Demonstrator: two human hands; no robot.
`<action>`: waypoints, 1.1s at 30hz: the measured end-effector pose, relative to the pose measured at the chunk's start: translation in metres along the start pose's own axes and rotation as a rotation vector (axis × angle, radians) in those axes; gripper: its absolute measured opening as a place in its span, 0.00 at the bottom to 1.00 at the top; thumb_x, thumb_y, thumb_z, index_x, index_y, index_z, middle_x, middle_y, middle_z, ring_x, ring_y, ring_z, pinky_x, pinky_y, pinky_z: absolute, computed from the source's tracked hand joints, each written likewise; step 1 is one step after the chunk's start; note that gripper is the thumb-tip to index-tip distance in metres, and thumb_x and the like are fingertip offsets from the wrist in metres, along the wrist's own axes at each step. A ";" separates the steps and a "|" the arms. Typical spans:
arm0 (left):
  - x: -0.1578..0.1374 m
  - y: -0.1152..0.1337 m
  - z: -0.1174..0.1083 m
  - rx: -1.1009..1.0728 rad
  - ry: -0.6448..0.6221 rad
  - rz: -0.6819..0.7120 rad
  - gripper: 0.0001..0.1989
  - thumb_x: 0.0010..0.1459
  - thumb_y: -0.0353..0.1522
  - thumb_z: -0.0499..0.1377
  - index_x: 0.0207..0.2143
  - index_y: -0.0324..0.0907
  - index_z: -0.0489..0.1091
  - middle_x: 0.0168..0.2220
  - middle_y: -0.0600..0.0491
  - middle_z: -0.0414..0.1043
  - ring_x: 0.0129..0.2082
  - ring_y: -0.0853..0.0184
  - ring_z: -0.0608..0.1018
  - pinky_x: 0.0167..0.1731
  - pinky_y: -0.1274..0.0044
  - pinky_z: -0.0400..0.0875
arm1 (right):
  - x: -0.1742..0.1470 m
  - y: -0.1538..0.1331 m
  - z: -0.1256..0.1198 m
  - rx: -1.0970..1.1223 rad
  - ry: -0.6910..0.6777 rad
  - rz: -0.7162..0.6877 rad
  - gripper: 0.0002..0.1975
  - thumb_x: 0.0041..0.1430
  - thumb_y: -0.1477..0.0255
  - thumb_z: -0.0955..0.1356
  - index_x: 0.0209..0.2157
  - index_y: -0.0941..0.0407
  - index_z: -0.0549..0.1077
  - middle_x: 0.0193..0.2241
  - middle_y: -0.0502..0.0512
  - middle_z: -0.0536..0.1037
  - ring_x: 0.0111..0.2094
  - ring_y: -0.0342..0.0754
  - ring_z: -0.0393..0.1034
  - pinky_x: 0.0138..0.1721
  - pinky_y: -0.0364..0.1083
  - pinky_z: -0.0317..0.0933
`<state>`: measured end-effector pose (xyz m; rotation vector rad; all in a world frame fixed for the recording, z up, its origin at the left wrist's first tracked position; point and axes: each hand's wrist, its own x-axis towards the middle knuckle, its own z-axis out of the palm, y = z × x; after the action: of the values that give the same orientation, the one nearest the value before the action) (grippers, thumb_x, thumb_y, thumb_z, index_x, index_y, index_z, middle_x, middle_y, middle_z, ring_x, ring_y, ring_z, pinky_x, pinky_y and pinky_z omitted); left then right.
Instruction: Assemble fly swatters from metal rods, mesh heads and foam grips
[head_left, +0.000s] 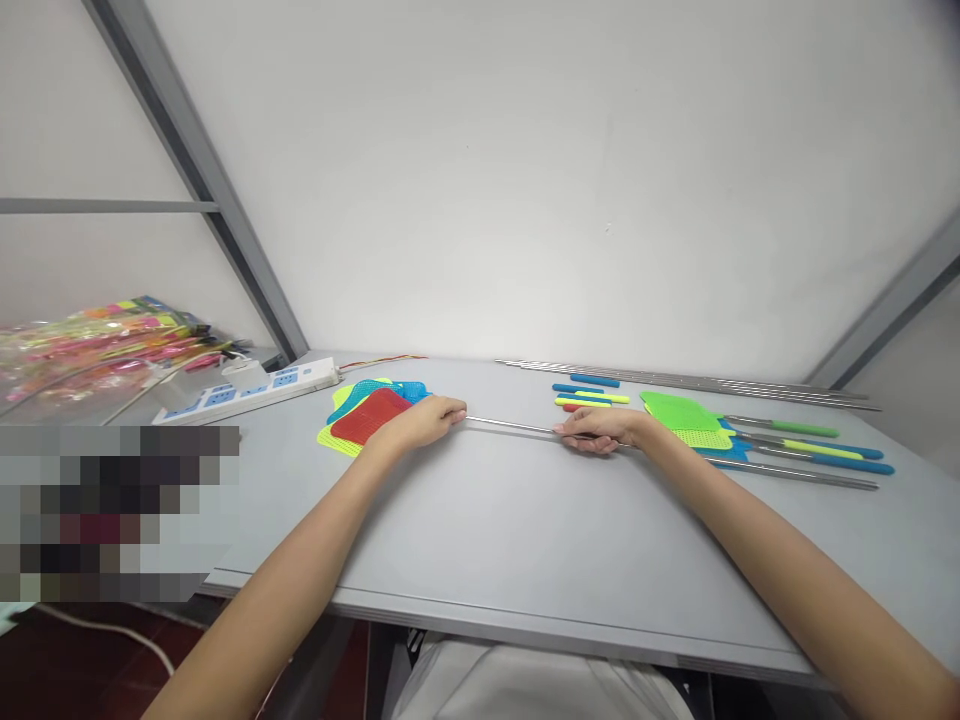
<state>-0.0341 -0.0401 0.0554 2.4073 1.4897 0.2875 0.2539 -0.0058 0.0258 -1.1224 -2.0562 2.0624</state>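
Observation:
A thin metal rod (510,425) spans the gap between my two hands, low over the table. My left hand (431,420) is closed round its left end, the fingertips pinched together. My right hand (600,430) grips the rod farther right, and the part beyond my palm is mostly hidden. Beside my left wrist is a red mesh fly swatter head (369,418), partly covered by that hand; whether it joins the rod I cannot tell. Yellow and blue swatter heads (371,397) are piled with it. Several short coloured handle grips (592,398) lie just behind my right hand.
To the right lie fly swatters with a green head (679,412) and long handles (817,450). Several metal rods (697,382) run along the wall. A white power strip (255,390) and plastic-bagged goods (112,345) are at left. The table's front edge (510,620) is near my lap.

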 end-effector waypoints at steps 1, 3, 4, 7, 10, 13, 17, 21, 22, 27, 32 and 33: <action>0.000 0.000 0.000 0.003 -0.001 0.007 0.11 0.51 0.32 0.41 0.18 0.41 0.54 0.18 0.57 0.51 0.19 0.73 0.56 0.19 0.80 0.50 | 0.000 0.001 0.000 -0.001 0.002 -0.002 0.17 0.50 0.60 0.61 0.20 0.60 0.61 0.10 0.41 0.55 0.09 0.32 0.40 0.06 0.34 0.38; 0.000 0.000 0.001 0.010 0.004 0.036 0.12 0.51 0.32 0.41 0.18 0.41 0.54 0.18 0.57 0.51 0.19 0.72 0.56 0.20 0.80 0.50 | 0.000 0.002 -0.001 0.002 0.011 0.005 0.16 0.50 0.60 0.62 0.20 0.60 0.61 0.10 0.41 0.56 0.09 0.32 0.41 0.06 0.34 0.38; 0.000 -0.001 0.002 0.015 0.007 0.052 0.12 0.52 0.33 0.41 0.18 0.41 0.53 0.18 0.57 0.51 0.19 0.72 0.56 0.20 0.80 0.50 | 0.000 0.003 -0.002 0.006 0.016 0.012 0.16 0.50 0.60 0.62 0.20 0.60 0.61 0.10 0.42 0.56 0.08 0.31 0.41 0.06 0.34 0.38; 0.001 -0.002 0.004 0.031 0.009 0.076 0.13 0.52 0.34 0.40 0.18 0.41 0.53 0.17 0.57 0.51 0.20 0.72 0.56 0.20 0.79 0.49 | -0.001 0.004 -0.003 0.017 0.023 0.028 0.16 0.50 0.60 0.62 0.20 0.60 0.61 0.11 0.42 0.56 0.08 0.31 0.41 0.06 0.33 0.38; 0.002 -0.002 0.007 0.036 0.014 0.073 0.13 0.53 0.34 0.40 0.18 0.41 0.52 0.17 0.57 0.50 0.20 0.72 0.56 0.20 0.80 0.49 | -0.002 0.005 -0.004 0.024 0.021 0.045 0.17 0.50 0.60 0.62 0.20 0.60 0.61 0.10 0.41 0.56 0.08 0.31 0.40 0.05 0.33 0.37; 0.002 0.000 0.009 0.035 0.031 0.082 0.13 0.54 0.34 0.39 0.18 0.41 0.50 0.17 0.57 0.49 0.20 0.72 0.55 0.21 0.80 0.49 | -0.002 0.005 -0.005 0.030 0.015 0.061 0.17 0.50 0.60 0.61 0.19 0.60 0.61 0.09 0.41 0.55 0.08 0.31 0.41 0.05 0.34 0.36; 0.003 0.002 0.011 0.041 0.044 0.087 0.13 0.54 0.34 0.39 0.18 0.41 0.49 0.17 0.57 0.47 0.19 0.72 0.55 0.21 0.80 0.49 | -0.003 0.006 -0.006 0.023 0.011 0.054 0.18 0.51 0.60 0.61 0.19 0.60 0.61 0.09 0.41 0.56 0.07 0.31 0.41 0.05 0.33 0.36; 0.003 0.004 0.013 0.032 0.056 0.099 0.13 0.54 0.34 0.39 0.18 0.41 0.49 0.17 0.57 0.48 0.20 0.72 0.56 0.21 0.80 0.50 | -0.002 0.008 -0.007 0.022 0.011 0.052 0.18 0.51 0.60 0.61 0.19 0.60 0.60 0.08 0.41 0.55 0.07 0.31 0.40 0.05 0.33 0.36; 0.003 0.004 0.013 0.022 0.056 0.105 0.13 0.54 0.34 0.39 0.18 0.41 0.49 0.17 0.57 0.48 0.20 0.72 0.56 0.21 0.80 0.50 | -0.002 0.008 -0.007 0.021 0.013 0.050 0.18 0.50 0.60 0.61 0.19 0.60 0.60 0.08 0.41 0.55 0.07 0.31 0.40 0.05 0.33 0.36; 0.005 0.002 0.015 -0.033 0.030 0.107 0.14 0.54 0.36 0.39 0.18 0.41 0.48 0.18 0.57 0.50 0.20 0.72 0.57 0.22 0.80 0.51 | -0.003 0.009 -0.008 0.014 0.015 0.043 0.18 0.50 0.59 0.61 0.18 0.60 0.60 0.09 0.42 0.56 0.07 0.31 0.41 0.04 0.33 0.36; 0.007 0.001 0.020 -0.059 0.033 0.103 0.14 0.54 0.37 0.39 0.19 0.41 0.49 0.18 0.57 0.50 0.20 0.72 0.57 0.22 0.80 0.52 | -0.003 0.010 -0.010 0.010 0.007 0.052 0.18 0.50 0.59 0.61 0.18 0.60 0.61 0.10 0.42 0.58 0.07 0.31 0.42 0.04 0.33 0.36; 0.008 0.000 0.021 -0.069 0.034 0.102 0.15 0.54 0.38 0.39 0.19 0.41 0.49 0.18 0.57 0.51 0.20 0.72 0.57 0.22 0.80 0.52 | -0.004 0.010 -0.010 0.007 0.005 0.053 0.18 0.50 0.59 0.61 0.18 0.60 0.61 0.10 0.42 0.58 0.07 0.31 0.42 0.04 0.33 0.36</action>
<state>-0.0236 -0.0364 0.0358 2.4391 1.3503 0.3969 0.2659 -0.0005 0.0200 -1.1925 -2.0373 2.0857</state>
